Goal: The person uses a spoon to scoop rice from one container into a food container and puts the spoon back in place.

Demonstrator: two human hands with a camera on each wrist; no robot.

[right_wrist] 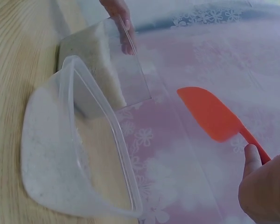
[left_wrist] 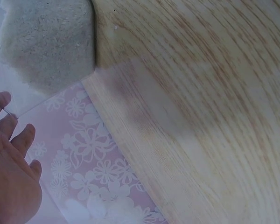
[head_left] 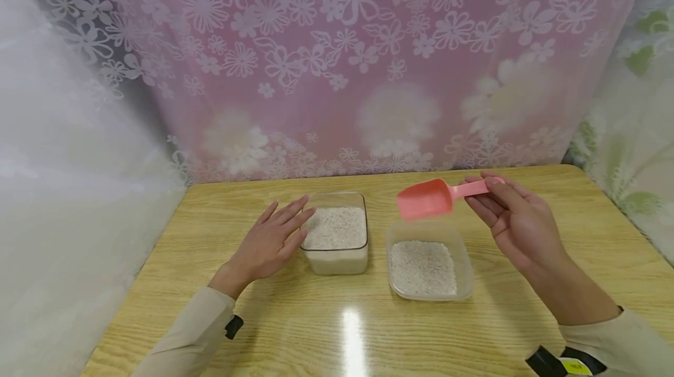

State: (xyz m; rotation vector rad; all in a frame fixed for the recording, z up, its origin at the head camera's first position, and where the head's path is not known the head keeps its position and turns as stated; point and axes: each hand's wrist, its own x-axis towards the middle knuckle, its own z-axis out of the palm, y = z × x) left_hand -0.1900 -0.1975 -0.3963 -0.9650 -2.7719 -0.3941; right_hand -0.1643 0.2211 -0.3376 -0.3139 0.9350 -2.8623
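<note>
A pink scoop [head_left: 425,199] hangs in the air above the far rim of a frosted plastic container [head_left: 466,274], its bowl pointing left. No grains show in the bowl. My right hand [head_left: 518,228] grips the scoop by the end of its handle. White rice [head_left: 423,267] lies in the frosted container. To its left stands a clear square container [head_left: 337,261], filled higher with rice [left_wrist: 49,42]. With fingers extended, my left hand [head_left: 274,239] rests against the left rim of the clear container. In the right wrist view the scoop [right_wrist: 210,114] is seen from its outer side.
Both containers stand apart on a wood-grain table [head_left: 295,330]. A pink flowered curtain [head_left: 326,102] hangs along the table's back edge, with pale sheeting [head_left: 68,189] at the left and a leaf-patterned sheet [head_left: 632,148] at the right.
</note>
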